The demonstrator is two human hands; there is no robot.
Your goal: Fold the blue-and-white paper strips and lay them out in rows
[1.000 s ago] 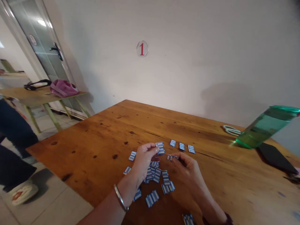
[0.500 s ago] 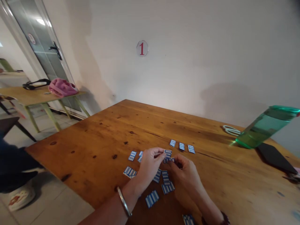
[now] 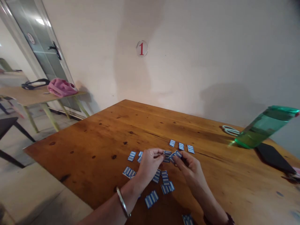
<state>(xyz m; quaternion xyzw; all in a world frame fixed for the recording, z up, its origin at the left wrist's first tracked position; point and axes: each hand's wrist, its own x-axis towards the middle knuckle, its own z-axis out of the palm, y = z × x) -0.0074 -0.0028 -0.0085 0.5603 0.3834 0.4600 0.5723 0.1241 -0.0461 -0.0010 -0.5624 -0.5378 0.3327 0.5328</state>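
Note:
Over the wooden table, my left hand pinches a small blue-and-white striped card between thumb and fingers. My right hand is closed on another striped card, tilted and partly overlapping the first. Beyond the hands, three similar cards lie in a short row, the middle one between the other two. Nearer me are several more, among them a card by my left forearm and an overlapping pair. My left hand and forearm partly cover some cards on the left.
At the table's right side a green transparent bottle appears tilted, near a white coiled cable and a dark flat object. A wall rises behind. Another table with a pink cloth item stands at left.
My right hand has raised and turned its card up beside the left hand's card. My left hand has barely moved. A person's leg and shoe at the left have gone from view.

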